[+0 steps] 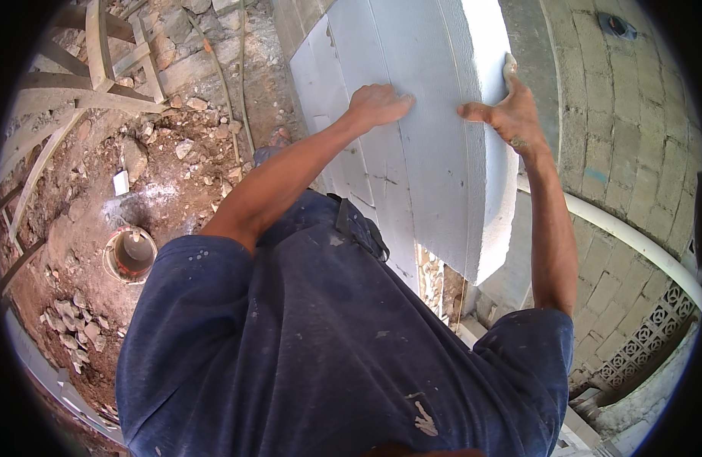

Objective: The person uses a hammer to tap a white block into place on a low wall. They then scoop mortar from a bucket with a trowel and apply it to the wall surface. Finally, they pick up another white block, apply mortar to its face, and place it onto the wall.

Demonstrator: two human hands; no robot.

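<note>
A large white foam panel [442,183] stands in front of me, its thick, rough right edge in bright light. My right hand [511,118] grips that edge, the thumb on the broad face and the fingers along the side. Against the middle of the face rests my left hand [378,105], its fingers curled in and the thumb pointing right. Whatever those fingers hold, if anything, is hidden. Thin lines run down the face near both hands. Left of it are more white panel faces [320,72] with seams and small dark marks.
A bucket [130,255] sits on rubble-strewn dirt at left. Wooden framing [100,53] stands at the upper left, with a hose [244,76] near it. On the right are a block wall [633,114], a white pipe [633,236] and patterned vent blocks [648,335].
</note>
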